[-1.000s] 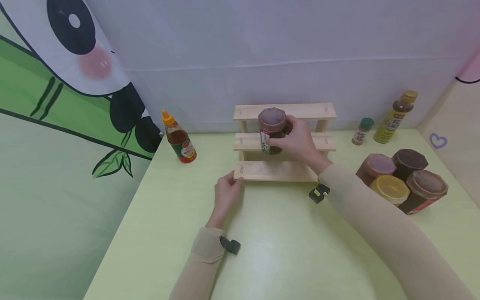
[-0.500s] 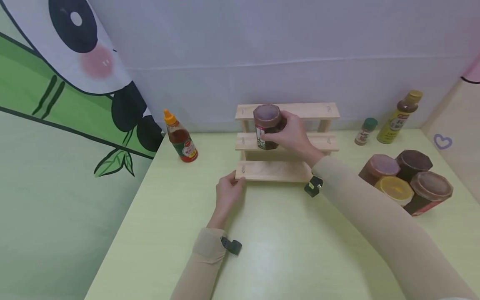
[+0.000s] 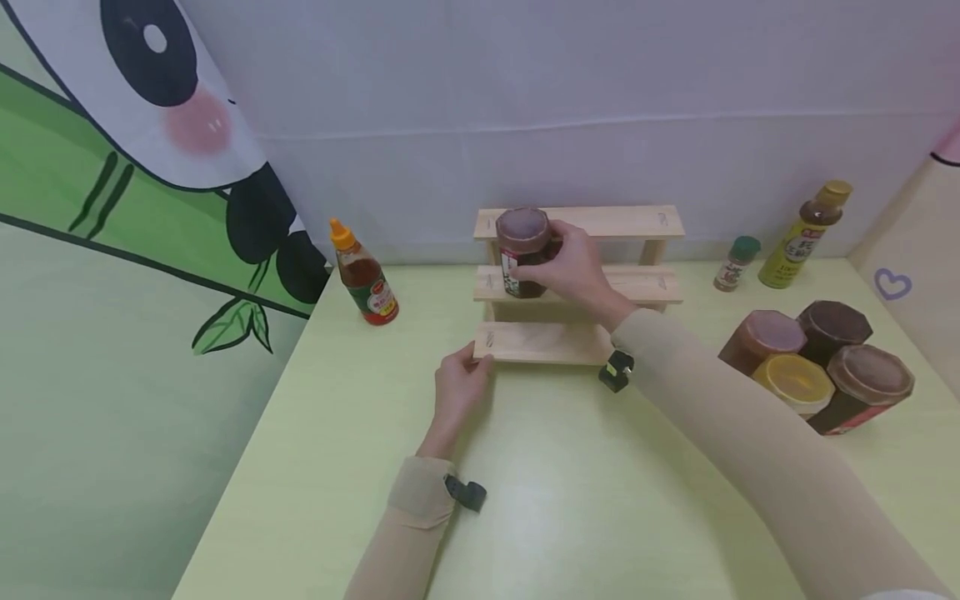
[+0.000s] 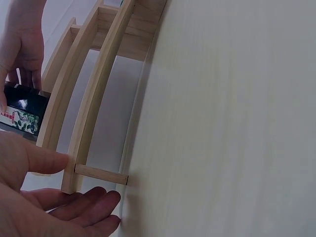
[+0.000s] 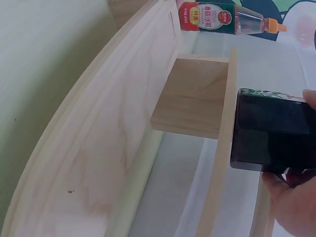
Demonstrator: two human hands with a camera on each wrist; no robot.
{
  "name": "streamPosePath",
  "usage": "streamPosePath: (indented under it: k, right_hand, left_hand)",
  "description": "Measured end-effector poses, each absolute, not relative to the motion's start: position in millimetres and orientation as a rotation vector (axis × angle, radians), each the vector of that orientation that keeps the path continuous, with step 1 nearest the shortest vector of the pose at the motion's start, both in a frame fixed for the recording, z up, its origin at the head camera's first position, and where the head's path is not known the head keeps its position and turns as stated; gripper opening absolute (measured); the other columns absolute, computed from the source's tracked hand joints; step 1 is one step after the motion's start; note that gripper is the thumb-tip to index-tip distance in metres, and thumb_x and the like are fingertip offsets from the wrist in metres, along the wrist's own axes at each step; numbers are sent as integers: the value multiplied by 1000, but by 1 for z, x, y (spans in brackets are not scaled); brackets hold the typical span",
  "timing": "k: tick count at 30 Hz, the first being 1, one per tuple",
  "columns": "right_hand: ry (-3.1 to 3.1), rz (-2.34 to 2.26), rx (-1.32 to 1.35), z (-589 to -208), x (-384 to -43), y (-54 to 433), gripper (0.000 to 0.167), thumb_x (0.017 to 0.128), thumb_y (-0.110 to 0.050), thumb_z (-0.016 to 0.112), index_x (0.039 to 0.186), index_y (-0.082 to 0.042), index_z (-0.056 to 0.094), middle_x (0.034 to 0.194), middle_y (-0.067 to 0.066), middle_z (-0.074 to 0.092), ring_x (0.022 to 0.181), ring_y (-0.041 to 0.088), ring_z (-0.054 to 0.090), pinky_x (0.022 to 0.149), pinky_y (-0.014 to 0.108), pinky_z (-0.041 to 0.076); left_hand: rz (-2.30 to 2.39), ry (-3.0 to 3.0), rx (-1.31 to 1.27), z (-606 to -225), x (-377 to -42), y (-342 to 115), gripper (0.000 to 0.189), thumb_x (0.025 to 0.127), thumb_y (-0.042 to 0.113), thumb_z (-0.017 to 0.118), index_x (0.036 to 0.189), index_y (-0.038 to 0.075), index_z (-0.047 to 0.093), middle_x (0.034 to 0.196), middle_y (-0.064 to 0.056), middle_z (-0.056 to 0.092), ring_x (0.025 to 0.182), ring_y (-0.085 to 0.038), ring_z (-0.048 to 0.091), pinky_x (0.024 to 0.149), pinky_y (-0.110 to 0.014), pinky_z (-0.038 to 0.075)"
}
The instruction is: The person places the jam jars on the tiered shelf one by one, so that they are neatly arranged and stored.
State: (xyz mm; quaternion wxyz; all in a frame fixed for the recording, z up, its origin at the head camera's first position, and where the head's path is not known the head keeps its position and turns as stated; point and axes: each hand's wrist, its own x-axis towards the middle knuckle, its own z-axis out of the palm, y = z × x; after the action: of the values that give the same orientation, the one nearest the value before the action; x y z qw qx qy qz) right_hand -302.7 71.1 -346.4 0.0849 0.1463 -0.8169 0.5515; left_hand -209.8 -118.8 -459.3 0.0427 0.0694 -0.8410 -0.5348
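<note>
Dark jar (image 3: 519,243): sliding leftward with the right hand (image 3: 576,268), now standing roughly upright just left of that hand, at the left end of the middle tier (image 3: 647,285); full contact with the wood not certain. Setting-down, as judged, looking nearly complete.

Right hand: pinching the jar's side between thumb and fingers.

Left hand (image 3: 459,387): gripping the near left corner of the wooden rack (image 3: 547,340) at its lowest tier, probably steadying.

Compared with one second ago: jar sitting closer to the rack's left end and farther back; left hand keeping the same hold. Sauce bottle (image 3: 367,283), beyond and left of the left hand, and yellow-lidded jar (image 3: 795,379), right of the right hand: remaining unmoved on the worktop (image 3: 562,500).
</note>
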Motion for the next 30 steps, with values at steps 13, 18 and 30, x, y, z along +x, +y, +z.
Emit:
streamPosePath:
  k: [13, 18, 30]
  right_hand:
    - [-2433, 1677, 415, -347, -305, 60, 62, 66, -19, 89, 118, -4, 59, 109, 6, 64, 94, 14, 63, 81, 26, 50]
    - [-2452, 1682, 402, -347, -305, 59, 63, 66, -18, 88, 119, -3, 58, 111, 7, 64, 97, 16, 63, 82, 27, 50]
    - [-2478, 1678, 423, -345, -297, 66, 75, 66, -23, 89, 131, -9, 55, 122, 4, 61, 107, 17, 59, 90, 32, 47]
  left_hand:
    - [-1628, -2570, 207, -461, -209, -119, 39, 92, 18, 64, 129, 5, 59, 113, -9, 67, 93, -19, 66, 70, -31, 53]
    - [-1650, -2564, 201, -464, -210, -118, 40, 92, 18, 64, 129, 6, 59, 112, -9, 67, 94, -19, 65, 72, -31, 53]
    - [-1616, -2568, 211, -463, -209, -119, 41, 91, 18, 64, 129, 4, 59, 113, -11, 67, 93, -20, 66, 68, -30, 53]
